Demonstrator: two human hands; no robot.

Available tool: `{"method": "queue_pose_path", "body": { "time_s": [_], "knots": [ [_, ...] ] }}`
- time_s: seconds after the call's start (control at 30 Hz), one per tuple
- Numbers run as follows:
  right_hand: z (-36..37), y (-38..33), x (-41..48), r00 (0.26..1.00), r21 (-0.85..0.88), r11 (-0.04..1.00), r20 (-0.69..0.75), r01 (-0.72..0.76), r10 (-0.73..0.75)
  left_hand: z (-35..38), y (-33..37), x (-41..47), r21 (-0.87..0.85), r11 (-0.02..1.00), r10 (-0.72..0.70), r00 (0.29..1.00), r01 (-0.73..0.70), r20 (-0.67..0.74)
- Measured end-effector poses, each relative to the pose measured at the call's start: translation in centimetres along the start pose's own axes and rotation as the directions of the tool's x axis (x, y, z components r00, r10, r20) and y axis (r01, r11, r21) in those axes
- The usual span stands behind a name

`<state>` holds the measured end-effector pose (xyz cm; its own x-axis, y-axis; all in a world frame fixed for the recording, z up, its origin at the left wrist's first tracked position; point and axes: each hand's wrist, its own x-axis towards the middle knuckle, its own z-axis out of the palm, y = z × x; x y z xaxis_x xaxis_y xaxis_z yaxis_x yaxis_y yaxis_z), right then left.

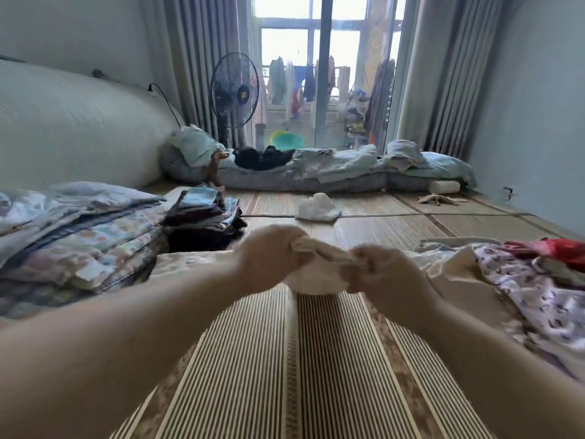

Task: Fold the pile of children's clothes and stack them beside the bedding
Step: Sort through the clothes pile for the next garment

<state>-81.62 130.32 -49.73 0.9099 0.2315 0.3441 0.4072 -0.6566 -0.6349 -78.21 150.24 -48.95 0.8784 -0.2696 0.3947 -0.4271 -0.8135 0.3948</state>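
in the middle of the frame the person's left hand [272, 253] and right hand [378, 272] both have their fingers curled round a small cream garment [313, 285]. it is bunched into a rope between the two fists, and a pale fold sags below them above the striped mat [300, 359]. the picture is blurred here, so which edge each hand has cannot be told. the unfolded pile of clothes [522, 280] lies at the right edge of the frame, with a patterned white piece on top and something red behind it. the folded stack [202, 213] sits at centre left, just beside the folded bedding [79, 236] at the left edge.

several things could go wrong from here. gripped in a bunch like this, the garment may go down twisted, and a fold pressed over a twist would come out lumpy. the cloth looks thin and limp, so a loose pinch on either side could let one end drop and spoil the spread. the stack looks tall and ragged, so a lumpy piece set off-centre on top could tip it. a separate white cloth [316, 207] lies higher in the frame on the floor and is easily overlooked.
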Motion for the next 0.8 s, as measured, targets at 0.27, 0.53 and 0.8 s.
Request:
{"method": "queue_pose_path", "body": {
  "time_s": [0.27,0.53,0.8],
  "knots": [
    [6.1,5.5,-10.2,0.91,-0.212,0.975,0.387,-0.067,0.147,9.4,-2.3,-14.8,-0.15,0.986,0.007,0.888,0.07,0.459],
    [6.8,7.2,-8.4,0.838,0.064,0.973,0.523,-0.22,0.155,8.8,-3.4,-14.0,-0.217,0.971,0.012,0.878,0.105,0.478],
    [9.4,10.8,-1.9,0.891,0.469,0.757,0.228,-0.454,0.393,11.4,-5.7,-5.0,-0.345,0.853,-0.261,0.893,0.391,0.367]
  ]
}}
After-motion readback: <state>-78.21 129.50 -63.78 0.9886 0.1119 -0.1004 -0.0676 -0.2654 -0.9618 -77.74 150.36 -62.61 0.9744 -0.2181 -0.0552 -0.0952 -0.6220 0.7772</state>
